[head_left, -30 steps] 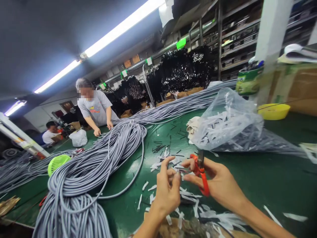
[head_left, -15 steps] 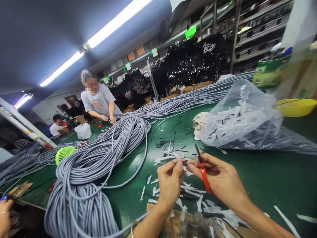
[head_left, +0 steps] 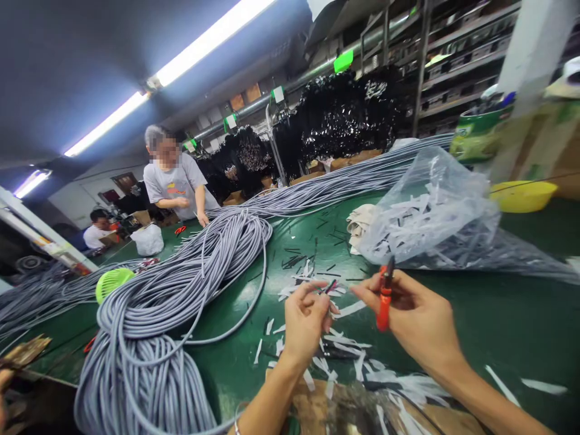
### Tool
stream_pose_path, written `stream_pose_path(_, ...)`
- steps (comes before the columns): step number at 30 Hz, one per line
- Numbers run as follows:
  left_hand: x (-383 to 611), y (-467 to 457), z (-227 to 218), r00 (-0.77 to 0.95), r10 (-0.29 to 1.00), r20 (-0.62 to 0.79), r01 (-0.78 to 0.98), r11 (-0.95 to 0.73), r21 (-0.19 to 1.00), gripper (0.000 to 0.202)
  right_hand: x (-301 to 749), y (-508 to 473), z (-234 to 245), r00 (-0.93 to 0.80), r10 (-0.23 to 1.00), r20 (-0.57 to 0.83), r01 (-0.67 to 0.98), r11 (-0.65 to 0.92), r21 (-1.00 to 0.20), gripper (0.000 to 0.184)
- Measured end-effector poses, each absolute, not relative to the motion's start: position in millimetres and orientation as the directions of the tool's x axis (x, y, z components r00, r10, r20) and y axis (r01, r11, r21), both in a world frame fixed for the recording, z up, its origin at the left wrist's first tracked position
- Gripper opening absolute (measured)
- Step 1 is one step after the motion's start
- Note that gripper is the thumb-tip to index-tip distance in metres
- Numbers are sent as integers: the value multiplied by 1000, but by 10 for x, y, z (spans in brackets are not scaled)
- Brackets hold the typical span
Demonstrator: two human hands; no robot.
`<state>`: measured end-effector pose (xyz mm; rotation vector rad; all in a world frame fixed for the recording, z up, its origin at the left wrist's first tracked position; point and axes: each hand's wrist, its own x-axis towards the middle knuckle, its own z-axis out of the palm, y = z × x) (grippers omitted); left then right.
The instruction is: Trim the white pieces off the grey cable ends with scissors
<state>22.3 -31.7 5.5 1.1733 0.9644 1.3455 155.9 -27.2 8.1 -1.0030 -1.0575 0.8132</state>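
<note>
My left hand (head_left: pixel 304 321) is closed in a pinch on thin wire ends (head_left: pixel 330 287) that stick out past my fingertips, above the green table (head_left: pixel 498 326). My right hand (head_left: pixel 414 314) grips small red-handled cutters (head_left: pixel 385 294), held upright a short way to the right of the wire ends, apart from them. White paper strips (head_left: pixel 348 347) and short black wire offcuts (head_left: pixel 294 261) lie scattered on the table under and beyond both hands.
A big bundle of grey cable (head_left: pixel 172 302) runs along the table's left side. A clear plastic bag of scraps (head_left: pixel 430 217) lies at right, a yellow bowl (head_left: pixel 521 194) behind it. A green fan (head_left: pixel 111 283) sits at left. A person in a grey shirt (head_left: pixel 174 184) works at the far end.
My right hand has drawn the cutters away to the right, off the wire ends, and turned them upright. My left hand keeps its pinch. The far person has raised one arm.
</note>
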Motion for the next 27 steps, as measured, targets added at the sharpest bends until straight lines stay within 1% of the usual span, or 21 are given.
stream_pose_path(3,209,-341,28,-22,977,210,-1,-210,978,30,1559,-313,97,182,932,312,-45,325,-944,35)
stream_pose_path(4,205,-347,19,-34,971,236,50,-234,971,25,1556,-318,91,169,934,314,-42,325,-945,35)
stream_pose_path(6,202,-349,10,-30,970,240,74,-238,969,22,1551,-316,57,173,924,341,-7,347,-938,34)
stream_pose_path(8,212,-341,17,-7,983,184,-14,-184,983,29,1549,-306,4,177,908,380,63,375,-925,31)
stream_pose_path(11,238,-326,49,59,995,86,-197,-72,978,47,1544,-294,-67,196,884,425,157,399,-903,25)
stream_pose_path(14,251,-321,68,150,988,48,-310,1,951,53,1529,-296,-79,222,870,441,169,411,-896,22)
stream_pose_path(17,244,-320,53,212,975,66,-391,22,920,50,1511,-281,-38,214,896,388,69,383,-921,27)
stream_pose_path(20,232,-319,30,253,963,89,-451,36,892,47,1502,-238,5,125,959,254,-73,264,-962,38)
stream_pose_path(22,229,-319,23,268,958,97,-471,42,881,47,1503,-214,24,79,978,194,-132,203,-970,43)
stream_pose_path(24,229,-319,23,283,954,94,-476,54,878,48,1511,-211,41,71,979,192,-170,202,-965,45)
stream_pose_path(27,238,-319,35,300,952,65,-474,90,876,49,1532,-243,77,63,970,233,-192,241,-951,45)
